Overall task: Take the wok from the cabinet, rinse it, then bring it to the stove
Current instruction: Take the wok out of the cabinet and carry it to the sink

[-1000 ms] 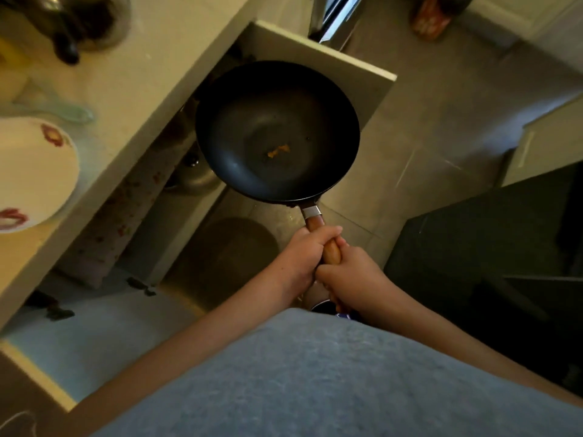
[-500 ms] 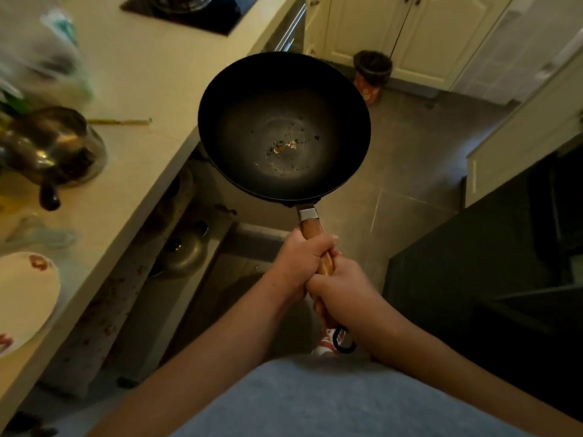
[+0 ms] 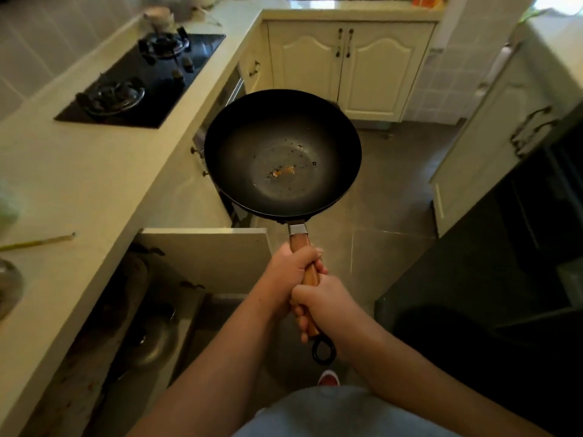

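A black wok [image 3: 282,152] with a wooden handle hangs level in the air in front of me, above the floor beside the counter. A small orange scrap and dark specks lie in its bottom. My left hand [image 3: 291,268] grips the handle near the metal collar. My right hand [image 3: 321,305] grips the handle further back, just ahead of the black hanging loop. The black two-burner gas stove [image 3: 142,80] is set into the counter at the upper left. The lower cabinet [image 3: 148,310] stands with its door [image 3: 205,258] swung open at my left.
A metal pot [image 3: 151,342] sits inside the open cabinet. The cream counter [image 3: 82,178] runs along the left, with a yellow stick [image 3: 38,242] and a steel vessel [image 3: 8,287] on it. Closed cream cabinets [image 3: 347,64] line the far end; a dark appliance [image 3: 504,263] stands at right.
The wok has risen away from the open cabinet and my view has lifted toward the stove and the far cabinets. Both hands keep the same grip on the handle.
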Demonstrator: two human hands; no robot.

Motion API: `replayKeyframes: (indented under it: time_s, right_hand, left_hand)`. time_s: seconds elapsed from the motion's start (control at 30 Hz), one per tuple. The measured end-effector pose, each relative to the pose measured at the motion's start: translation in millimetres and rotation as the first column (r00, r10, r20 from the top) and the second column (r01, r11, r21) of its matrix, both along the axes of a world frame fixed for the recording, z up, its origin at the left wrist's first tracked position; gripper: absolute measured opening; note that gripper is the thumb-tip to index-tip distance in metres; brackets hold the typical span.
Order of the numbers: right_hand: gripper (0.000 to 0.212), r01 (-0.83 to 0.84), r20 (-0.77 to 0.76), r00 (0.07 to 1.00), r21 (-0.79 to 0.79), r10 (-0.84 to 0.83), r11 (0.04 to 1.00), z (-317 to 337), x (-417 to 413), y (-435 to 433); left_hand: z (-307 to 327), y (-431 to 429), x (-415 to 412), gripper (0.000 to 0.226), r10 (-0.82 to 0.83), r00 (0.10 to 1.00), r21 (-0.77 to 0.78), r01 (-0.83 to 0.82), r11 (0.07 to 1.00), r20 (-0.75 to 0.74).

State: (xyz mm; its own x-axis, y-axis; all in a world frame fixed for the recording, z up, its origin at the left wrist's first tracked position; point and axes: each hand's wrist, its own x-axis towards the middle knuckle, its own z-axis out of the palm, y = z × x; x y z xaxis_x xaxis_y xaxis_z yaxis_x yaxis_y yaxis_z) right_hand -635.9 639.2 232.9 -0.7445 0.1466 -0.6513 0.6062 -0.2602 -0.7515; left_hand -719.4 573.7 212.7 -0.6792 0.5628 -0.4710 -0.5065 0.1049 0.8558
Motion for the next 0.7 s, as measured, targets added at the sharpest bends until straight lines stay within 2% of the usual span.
replayKeyframes:
  time_s: [0.27, 0.33, 0.47, 0.7]
  right_hand:
    - [0.005, 0.091, -0.008, 0.996, 0.021, -0.091, 0.996, 7, -56, 48]
    - [0.002, 0.113, -0.006, 0.994, 0.032, -0.113, 0.993, 7, -79, 62]
    - [0.011, 0.146, 0.003, 0.989, 0.046, -0.146, 0.988, 3, -133, 92]
    - [0.010, 0.192, -0.054, 0.980, 0.021, -0.190, 0.981, 4, -221, 138]
  left_hand:
    - [2, 60, -62, 0.005, -0.051, 0.999, 0.018, 0.052, 0.998, -0.015]
    - [2, 77, -84, 0.005, -0.050, 0.999, 0.036, 0.050, 0.998, 0.001]
    - [3, 112, -137, 0.010, -0.065, 0.997, 0.077, 0.062, 0.995, 0.032]
    - [7, 164, -229, 0.015, -0.083, 0.994, 0.082, 0.077, 0.994, 0.075]
